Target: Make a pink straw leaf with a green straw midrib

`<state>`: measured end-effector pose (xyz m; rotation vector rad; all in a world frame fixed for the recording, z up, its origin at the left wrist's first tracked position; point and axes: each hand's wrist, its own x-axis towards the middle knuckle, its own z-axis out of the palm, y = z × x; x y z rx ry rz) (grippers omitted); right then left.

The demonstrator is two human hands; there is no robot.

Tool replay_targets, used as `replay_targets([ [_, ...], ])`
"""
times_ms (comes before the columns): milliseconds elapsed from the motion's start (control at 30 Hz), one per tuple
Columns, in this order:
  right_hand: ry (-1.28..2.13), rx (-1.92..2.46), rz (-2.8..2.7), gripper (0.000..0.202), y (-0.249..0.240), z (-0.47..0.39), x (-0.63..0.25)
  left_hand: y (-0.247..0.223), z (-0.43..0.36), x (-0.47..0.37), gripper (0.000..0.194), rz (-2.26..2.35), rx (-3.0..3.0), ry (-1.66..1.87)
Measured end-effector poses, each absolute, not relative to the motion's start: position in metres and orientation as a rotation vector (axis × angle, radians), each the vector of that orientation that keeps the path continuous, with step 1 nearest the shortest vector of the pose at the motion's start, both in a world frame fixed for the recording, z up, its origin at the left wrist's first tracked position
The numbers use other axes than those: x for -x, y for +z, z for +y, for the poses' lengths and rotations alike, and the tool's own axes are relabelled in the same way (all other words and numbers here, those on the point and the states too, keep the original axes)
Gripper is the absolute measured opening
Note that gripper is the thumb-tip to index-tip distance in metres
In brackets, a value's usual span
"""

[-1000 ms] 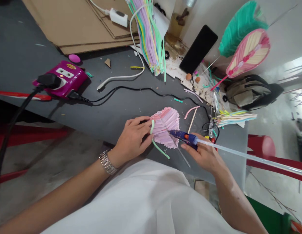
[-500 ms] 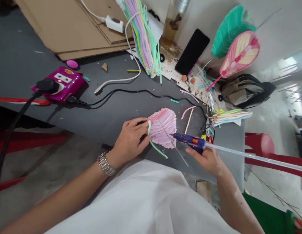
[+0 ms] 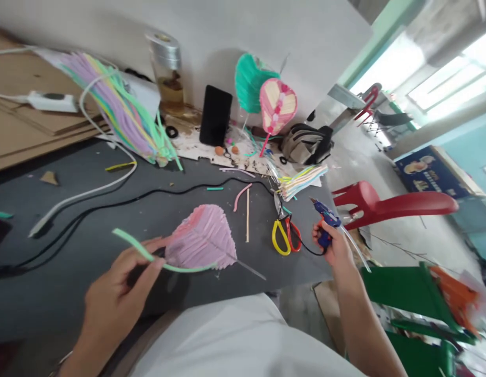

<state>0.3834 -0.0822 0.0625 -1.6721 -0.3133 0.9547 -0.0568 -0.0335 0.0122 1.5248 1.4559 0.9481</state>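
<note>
My left hand (image 3: 119,293) pinches a light green strip (image 3: 139,245) between thumb and fingers, at the left edge of a pink and lilac pleated leaf shape (image 3: 203,235). The strip runs along the leaf's lower edge. A thin wire stem (image 3: 251,268) sticks out of the leaf toward the lower right. My right hand (image 3: 332,243) is wrapped round a blue glue gun (image 3: 325,214), its nozzle pointing up and left, away from the leaf. A clear glue stick (image 3: 356,248) extends from its back.
Scissors (image 3: 281,236) with yellow and red handles lie left of my right hand. A black cable (image 3: 180,191) crosses the table. Behind are strip bundles (image 3: 121,112), a phone (image 3: 216,115), a glass bottle (image 3: 168,78) and two finished leaves (image 3: 278,104). A red chair (image 3: 384,207) stands at right.
The view has swung to the right. My right hand has moved the glue gun off the leaf, out to the right. The green strip now lies along the leaf's lower edge, pinched in my left hand.
</note>
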Motion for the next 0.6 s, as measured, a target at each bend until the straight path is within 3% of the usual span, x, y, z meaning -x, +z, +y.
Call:
replay_targets([
  [267, 1.056, 1.944, -0.331, 0.027, 0.055, -0.096, -0.430, 0.032, -0.036, 0.039, 0.028, 1.324, -0.951, 1.069],
  [367, 0.415, 2.315, -0.884, 0.020, 0.071, -0.103, -0.419, 0.031, -0.032, 0.031, 0.029, 1.212, -0.806, 1.114],
  [433, -0.030, 2.236, -1.228, 0.016, 0.084, -0.104, -0.381, 0.033, -0.032, 0.023, 0.030, 1.154, -0.750, 1.107],
  [500, 0.023, 1.959, -1.531, 0.021, 0.091, -0.099, -0.321, 0.035, -0.035, 0.012, 0.032, 1.094, -0.690, 1.085],
  [600, 0.381, 1.533, -1.895, 0.021, 0.082, -0.081, -0.228, 0.040, -0.041, -0.005, 0.034, 1.004, -0.567, 1.086],
])
